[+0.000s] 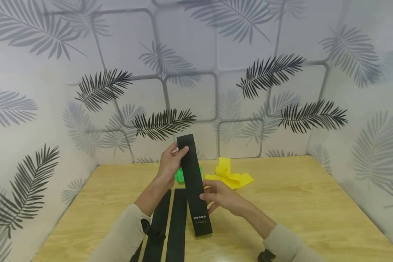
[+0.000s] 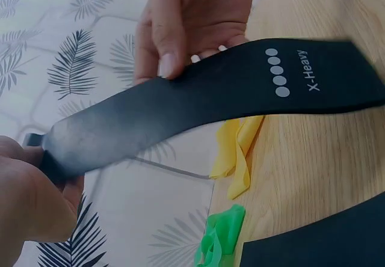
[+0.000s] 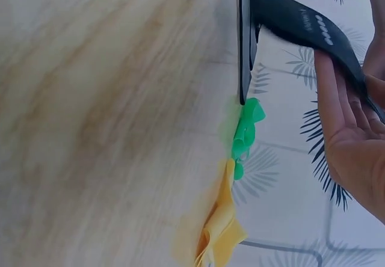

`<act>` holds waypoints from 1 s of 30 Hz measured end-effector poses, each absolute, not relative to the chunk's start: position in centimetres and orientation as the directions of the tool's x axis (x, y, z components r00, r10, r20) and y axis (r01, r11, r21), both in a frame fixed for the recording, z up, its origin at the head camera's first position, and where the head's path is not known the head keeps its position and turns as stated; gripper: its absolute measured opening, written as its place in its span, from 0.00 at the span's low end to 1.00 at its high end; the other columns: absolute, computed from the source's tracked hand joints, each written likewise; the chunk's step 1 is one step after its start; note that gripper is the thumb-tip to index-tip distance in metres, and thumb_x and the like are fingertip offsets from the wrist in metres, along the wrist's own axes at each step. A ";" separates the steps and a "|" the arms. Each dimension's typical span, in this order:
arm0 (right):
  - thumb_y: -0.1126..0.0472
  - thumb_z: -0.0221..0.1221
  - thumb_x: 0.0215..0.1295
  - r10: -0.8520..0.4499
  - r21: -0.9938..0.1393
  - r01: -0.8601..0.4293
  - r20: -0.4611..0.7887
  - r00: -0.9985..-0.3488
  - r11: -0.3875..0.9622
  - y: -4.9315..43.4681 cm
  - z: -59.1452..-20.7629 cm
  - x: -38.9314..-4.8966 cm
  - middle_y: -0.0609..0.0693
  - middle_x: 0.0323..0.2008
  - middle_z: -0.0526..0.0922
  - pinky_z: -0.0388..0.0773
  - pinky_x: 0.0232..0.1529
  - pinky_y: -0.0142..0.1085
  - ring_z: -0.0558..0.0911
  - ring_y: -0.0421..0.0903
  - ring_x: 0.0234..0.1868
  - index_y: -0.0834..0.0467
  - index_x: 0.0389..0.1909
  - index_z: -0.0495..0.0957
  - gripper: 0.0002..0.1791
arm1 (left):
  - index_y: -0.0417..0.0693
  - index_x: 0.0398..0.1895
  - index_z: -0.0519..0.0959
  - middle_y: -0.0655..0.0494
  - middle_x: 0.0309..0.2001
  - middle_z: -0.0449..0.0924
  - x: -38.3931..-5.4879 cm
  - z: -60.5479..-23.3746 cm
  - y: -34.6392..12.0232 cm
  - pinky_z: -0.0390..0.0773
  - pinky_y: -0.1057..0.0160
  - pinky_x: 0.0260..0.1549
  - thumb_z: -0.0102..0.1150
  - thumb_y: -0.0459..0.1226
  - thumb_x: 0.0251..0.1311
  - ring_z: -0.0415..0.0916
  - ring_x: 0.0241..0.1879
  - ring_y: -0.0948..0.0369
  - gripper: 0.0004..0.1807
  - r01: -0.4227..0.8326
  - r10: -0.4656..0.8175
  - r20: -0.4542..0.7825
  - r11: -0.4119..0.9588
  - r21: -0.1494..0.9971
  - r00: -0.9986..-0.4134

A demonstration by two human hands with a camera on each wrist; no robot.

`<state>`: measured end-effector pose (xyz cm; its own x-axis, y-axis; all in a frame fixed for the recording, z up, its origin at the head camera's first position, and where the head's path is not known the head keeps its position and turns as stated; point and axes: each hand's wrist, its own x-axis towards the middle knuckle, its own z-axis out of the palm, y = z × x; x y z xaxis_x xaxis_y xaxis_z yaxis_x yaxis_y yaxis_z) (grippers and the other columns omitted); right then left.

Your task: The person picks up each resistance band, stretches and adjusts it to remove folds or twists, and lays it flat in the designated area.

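A black resistance band [image 1: 194,182] is held up slanting over the table, its printed end low and toward me. "X-Heavy" and a row of pale dots show on the band [image 2: 210,92] in the left wrist view. Near the upper end, my left hand [image 1: 170,162] pinches it, thumb in front and fingers behind. Lower down, my right hand [image 1: 221,194] holds the band's right edge, thumb on the front face and the other fingers partly hidden behind. In the right wrist view the right hand's fingers [image 3: 337,98] lie along the band's underside.
Black bands [image 1: 177,225] lie side by side on the wooden table [image 1: 281,203], left of the held one. Behind it sits a crumpled green band [image 1: 179,176]. A loosely folded yellow band [image 1: 230,176] lies farther right. Leaf-patterned walls [image 1: 190,94] border the table.
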<state>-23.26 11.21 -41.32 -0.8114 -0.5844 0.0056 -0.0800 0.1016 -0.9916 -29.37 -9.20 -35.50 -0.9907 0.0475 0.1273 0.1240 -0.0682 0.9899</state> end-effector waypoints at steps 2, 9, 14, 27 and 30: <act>0.67 0.54 0.77 -0.604 -0.994 -0.064 -0.002 -0.797 0.088 11.4 -41.6 -23.2 0.61 0.44 0.87 0.89 0.37 0.52 0.88 0.52 0.39 0.69 0.58 0.72 0.14 | 0.49 0.71 0.74 0.49 0.45 0.86 -29.4 -35.4 -9.3 0.80 0.46 0.59 0.59 0.41 0.76 0.82 0.55 0.47 0.23 0.117 0.039 0.120 -0.058 0.991 -0.992; 0.69 0.56 0.75 -0.610 -0.999 0.000 -0.022 -0.792 0.036 11.7 -42.8 -22.6 0.60 0.41 0.88 0.88 0.37 0.57 0.87 0.54 0.37 0.66 0.50 0.74 0.07 | 0.47 0.67 0.78 0.43 0.55 0.81 -29.8 -35.2 -9.5 0.79 0.48 0.59 0.62 0.39 0.74 0.80 0.52 0.50 0.21 0.125 0.035 0.126 -0.011 0.992 -0.991; 0.68 0.57 0.74 -0.628 -0.995 0.093 -0.090 -0.773 0.029 12.0 -43.0 -21.8 0.58 0.42 0.87 0.88 0.39 0.54 0.87 0.51 0.40 0.65 0.51 0.74 0.09 | 0.44 0.64 0.80 0.46 0.53 0.78 -29.8 -35.7 -9.7 0.77 0.49 0.57 0.64 0.38 0.72 0.75 0.52 0.51 0.20 0.113 0.032 0.112 0.021 0.993 -0.993; 0.65 0.59 0.75 -0.568 -0.977 0.202 -0.208 -0.796 0.074 12.4 -44.3 -20.8 0.57 0.36 0.89 0.88 0.32 0.42 0.88 0.49 0.33 0.63 0.44 0.77 0.05 | 0.41 0.59 0.82 0.50 0.45 0.82 -29.9 -37.5 -9.6 0.85 0.57 0.43 0.68 0.39 0.70 0.81 0.38 0.58 0.19 0.105 0.074 0.102 0.032 0.994 -0.992; 0.66 0.58 0.75 -0.562 -0.974 0.212 -0.217 -0.798 0.074 12.5 -44.6 -20.6 0.58 0.35 0.89 0.88 0.31 0.41 0.88 0.49 0.31 0.64 0.44 0.77 0.04 | 0.41 0.56 0.82 0.50 0.44 0.81 -29.9 -38.0 -9.5 0.85 0.56 0.44 0.67 0.40 0.70 0.81 0.39 0.58 0.17 0.090 0.070 0.086 0.052 0.995 -0.994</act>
